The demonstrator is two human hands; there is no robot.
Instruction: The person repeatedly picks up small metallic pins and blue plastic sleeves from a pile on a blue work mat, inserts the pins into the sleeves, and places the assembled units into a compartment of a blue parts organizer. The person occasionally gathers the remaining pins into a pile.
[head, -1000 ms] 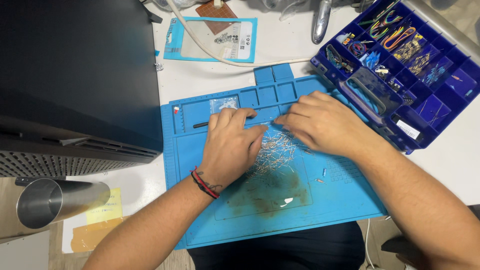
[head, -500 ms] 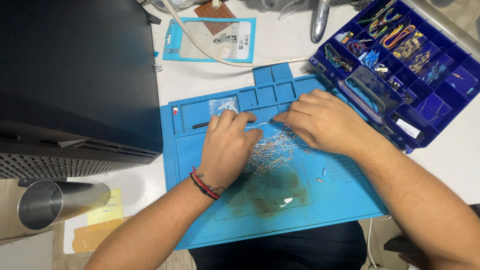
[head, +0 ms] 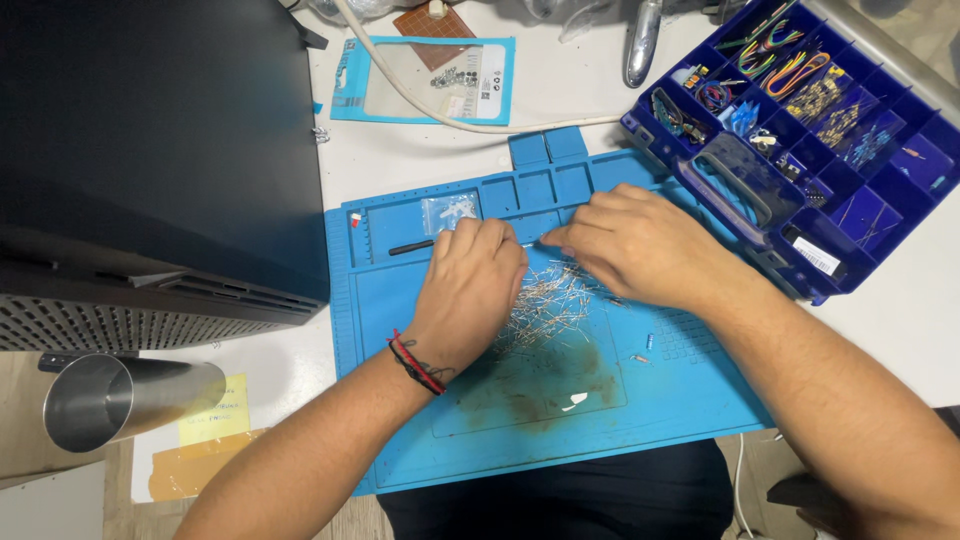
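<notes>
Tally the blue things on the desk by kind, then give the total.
Blue work mat: 1
Dark blue compartment box of parts: 1
Light blue flat packet: 1
Total: 3
Both hands, left hand and right hand, rest on the mat over a pile of thin wire-legged parts.

mat [head: 690,400] centre of desk | wire-lead pile [head: 548,300] on mat | compartment box [head: 800,130] right | computer case [head: 150,150] left | metal cylinder [head: 120,400] front-left
</notes>
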